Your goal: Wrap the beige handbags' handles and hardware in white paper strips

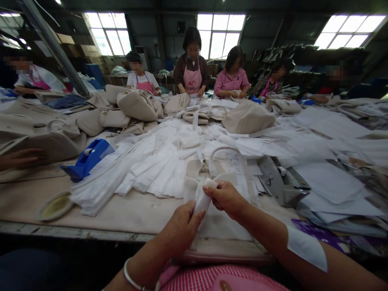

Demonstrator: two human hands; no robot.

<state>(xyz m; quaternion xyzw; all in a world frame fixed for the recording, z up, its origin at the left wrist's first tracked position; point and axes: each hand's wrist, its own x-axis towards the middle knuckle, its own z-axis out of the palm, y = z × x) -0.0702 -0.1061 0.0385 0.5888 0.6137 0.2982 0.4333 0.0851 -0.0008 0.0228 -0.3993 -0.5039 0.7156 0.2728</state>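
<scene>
A beige handbag [192,173] lies in front of me at the table's edge, partly hidden under white wrapping sheets. My left hand [183,226] is closed on the lower end of a folded white wrapping sheet [203,197], thumb on top. At its upper end my right hand [227,198] pinches the same sheet between thumb and fingers. What lies inside the folded sheet is hidden. Just beyond my hands are a metal clasp [204,165] and a curved handle [224,150], the handle seemingly covered in clear or white wrap.
Left are a blue tape dispenser [87,159], stacked white sheets [151,161] and a round shallow dish [56,206]. A grey tape dispenser [277,182] stands right. Beige bags [138,105] pile up beyond. Another person's hand [21,158] is at far left; several co-workers sit or stand opposite.
</scene>
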